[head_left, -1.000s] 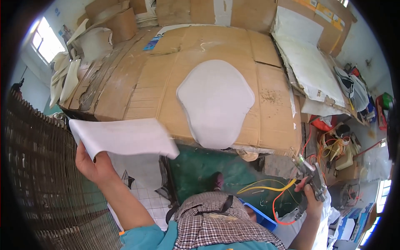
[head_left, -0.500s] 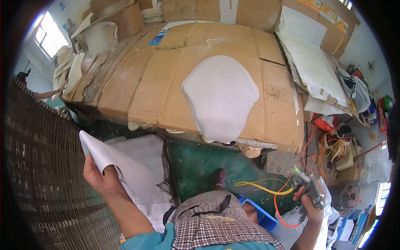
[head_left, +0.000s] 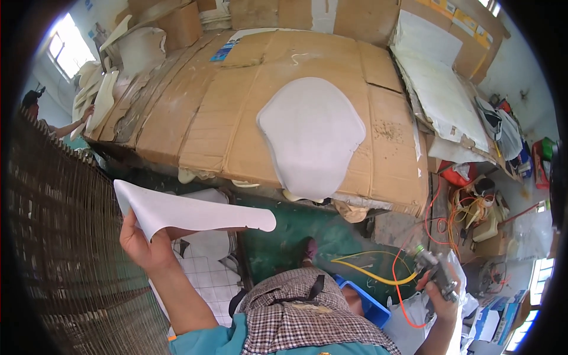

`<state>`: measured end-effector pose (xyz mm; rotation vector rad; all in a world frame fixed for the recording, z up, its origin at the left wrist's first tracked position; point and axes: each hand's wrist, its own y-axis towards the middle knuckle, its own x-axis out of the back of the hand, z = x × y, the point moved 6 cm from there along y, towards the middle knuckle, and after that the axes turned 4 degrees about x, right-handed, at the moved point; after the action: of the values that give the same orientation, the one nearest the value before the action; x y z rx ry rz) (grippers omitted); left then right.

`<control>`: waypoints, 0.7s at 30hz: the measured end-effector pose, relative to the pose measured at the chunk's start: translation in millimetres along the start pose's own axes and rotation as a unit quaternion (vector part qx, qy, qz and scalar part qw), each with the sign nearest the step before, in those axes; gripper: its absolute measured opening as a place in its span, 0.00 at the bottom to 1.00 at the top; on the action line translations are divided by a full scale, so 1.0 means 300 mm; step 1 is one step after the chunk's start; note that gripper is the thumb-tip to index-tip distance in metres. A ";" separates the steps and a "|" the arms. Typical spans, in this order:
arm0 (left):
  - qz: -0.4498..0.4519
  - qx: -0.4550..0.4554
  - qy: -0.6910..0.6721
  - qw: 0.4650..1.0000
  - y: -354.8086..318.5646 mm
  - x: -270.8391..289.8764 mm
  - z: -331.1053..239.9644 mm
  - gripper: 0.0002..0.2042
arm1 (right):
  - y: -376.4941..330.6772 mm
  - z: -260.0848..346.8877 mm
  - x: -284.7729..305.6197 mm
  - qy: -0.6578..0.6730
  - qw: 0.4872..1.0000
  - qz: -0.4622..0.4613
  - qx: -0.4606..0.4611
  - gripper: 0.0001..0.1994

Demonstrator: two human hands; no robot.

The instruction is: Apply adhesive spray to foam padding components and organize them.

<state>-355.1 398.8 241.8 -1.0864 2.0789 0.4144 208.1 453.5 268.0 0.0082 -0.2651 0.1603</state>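
A limp, pale grey-white sheet, which looks like leather or coated fabric (head_left: 189, 212), hangs sideways from my left hand (head_left: 141, 247), its fingers closed on the left end. The sheet's free, rounded end reaches over the floor. At the lower right my right hand (head_left: 442, 299) grips a metal spray gun (head_left: 436, 269) with a yellow hose and an orange hose near it. In front of me a smooth, pale, shield-shaped panel (head_left: 313, 136) lies flat on the cardboard-covered table (head_left: 219, 118), its narrow end at the near edge.
On my left stands a rack of thin rods (head_left: 65, 236). Below the held sheet is a stack of grey pieces on a white grid surface (head_left: 204, 278). A blue bin (head_left: 373, 305) sits beside my legs. Far left, another person's hand (head_left: 87, 112) touches cream-coloured panels (head_left: 103, 103).
The sheet in my left hand has swung up from hanging downward to stretching out to the right. My right hand with the spray gun has hardly moved.
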 end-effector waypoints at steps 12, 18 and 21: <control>0.067 0.062 -0.088 0.992 0.003 -0.072 0.051 0.15 | 0.163 0.034 -0.119 0.068 0.993 -0.074 0.062 0.21; 0.044 0.070 -0.076 0.994 0.019 -0.064 0.079 0.15 | 0.119 0.008 -0.022 0.032 0.990 -0.135 0.040 0.21; 0.026 0.062 -0.054 0.996 0.022 -0.063 0.092 0.15 | 0.063 0.002 -0.010 0.009 0.996 -0.088 -0.001 0.25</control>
<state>-340.7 429.3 236.9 -0.9179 2.0131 0.3560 202.0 471.7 267.6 0.0277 -0.2453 -0.0145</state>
